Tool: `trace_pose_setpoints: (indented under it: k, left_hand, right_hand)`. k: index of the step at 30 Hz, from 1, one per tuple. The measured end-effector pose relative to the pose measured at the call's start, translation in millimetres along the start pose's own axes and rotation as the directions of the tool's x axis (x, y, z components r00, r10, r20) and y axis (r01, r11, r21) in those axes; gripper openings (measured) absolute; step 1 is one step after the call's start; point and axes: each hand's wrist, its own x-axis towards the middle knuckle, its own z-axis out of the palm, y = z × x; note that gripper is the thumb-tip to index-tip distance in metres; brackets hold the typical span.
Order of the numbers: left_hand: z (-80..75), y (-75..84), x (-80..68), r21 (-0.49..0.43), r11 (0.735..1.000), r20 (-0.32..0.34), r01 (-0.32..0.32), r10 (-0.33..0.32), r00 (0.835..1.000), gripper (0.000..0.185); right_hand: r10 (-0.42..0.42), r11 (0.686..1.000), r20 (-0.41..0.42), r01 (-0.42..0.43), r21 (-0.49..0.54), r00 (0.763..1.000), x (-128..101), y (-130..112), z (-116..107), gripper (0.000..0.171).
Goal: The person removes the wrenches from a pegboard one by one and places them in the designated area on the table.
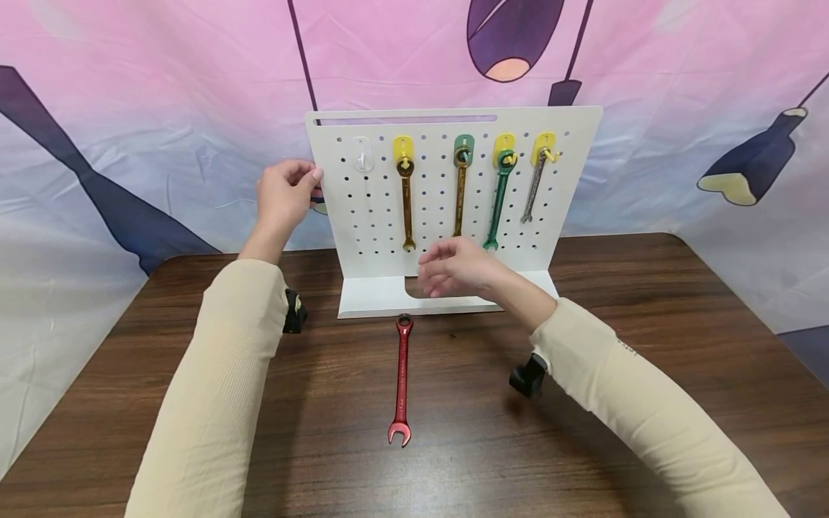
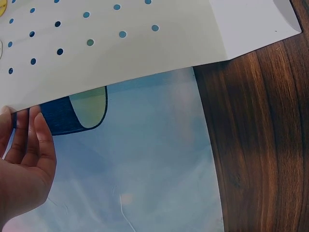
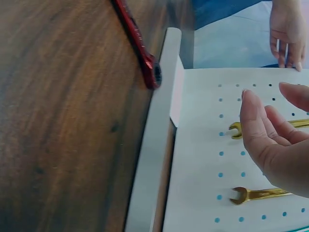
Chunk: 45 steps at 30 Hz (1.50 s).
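Left hand point(image 1: 283, 193) grips the left edge of the flat white perforated metal pegboard point(image 1: 583, 173), fingers curled round it. Red wrench point(image 1: 401, 380), slim and glossy, lies flat on the dark woodgrain table point(image 1: 648, 360) just before the board's base. Right hand point(image 1: 456, 267) hovers loosely spread above the base, holding nothing. Gold, bronze, green and grey wrenches hang on hooks.
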Motion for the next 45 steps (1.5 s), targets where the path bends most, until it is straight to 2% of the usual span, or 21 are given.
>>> trace_pose_setpoints:
  k: [9,17,18,20,25,27,29,32,35,39,40,45]
  left_hand:
    - [-0.1,-1.3,3.0,0.007,1.000,0.006,0.013,-0.013,1.000,0.033]
    - [0.5,-4.1,5.4,0.005,1.000,0.014,0.023,-0.023,1.000,0.035]
    - [1.5,-7.8,8.8,0.001,1.000,0.014,0.020,-0.020,1.000,0.035]
    - [5.6,-25.8,26.4,-0.052,0.999,0.020,0.016,-0.015,1.000,0.033]
    - [20.0,-80.9,79.8,-0.130,0.991,0.025,0.030,-0.027,0.999,0.032]
    - [20.5,-81.9,80.0,-0.122,0.992,0.022,0.030,-0.028,0.999,0.033]
    - [16.9,-68.1,66.9,-0.110,0.994,0.020,0.027,-0.024,0.999,0.033]
    - [8.0,-33.8,33.7,-0.055,0.998,0.013,0.019,-0.018,1.000,0.034]
    - [1.2,-11.0,13.3,-0.024,0.999,0.028,0.035,-0.034,0.999,0.034]
    - [-1.5,-3.3,5.4,-0.030,0.999,0.031,0.030,-0.029,0.999,0.033]
    - [-1.0,-1.6,3.0,-0.034,0.999,0.011,0.030,-0.030,0.999,0.032]
    - [0.2,-1.4,2.6,-0.020,0.999,0.000,0.026,-0.026,1.000,0.031]
  right_hand:
    - [-0.082,0.996,-0.041,0.080,-0.041,0.996,4,-18,-4,0.026]
    - [-0.133,0.990,-0.084,0.129,-0.054,0.988,8,-32,-8,0.020]
    - [-0.135,0.990,-0.091,0.131,-0.048,0.987,8,-34,-8,0.020]
    - [-0.137,0.990,-0.100,0.134,-0.040,0.985,9,-37,-10,0.020]
    - [-0.153,0.988,-0.109,0.152,-0.016,0.982,11,-43,-13,0.022]
    - [-0.160,0.987,-0.117,0.160,-0.011,0.980,12,-46,-13,0.023]
    - [-0.167,0.986,-0.128,0.167,-0.010,0.978,14,-49,-14,0.024]
    - [-0.177,0.984,-0.145,0.178,-0.010,0.973,16,-53,-14,0.025]
    - [-0.192,0.981,-0.147,0.192,-0.011,0.970,17,-56,-15,0.025]
    - [-0.204,0.979,-0.150,0.205,-0.013,0.967,19,-59,-15,0.028]
    - [-0.205,0.979,-0.152,0.205,-0.016,0.967,19,-60,-15,0.028]
    - [-0.209,0.978,-0.169,0.208,-0.026,0.963,22,-62,-14,0.030]
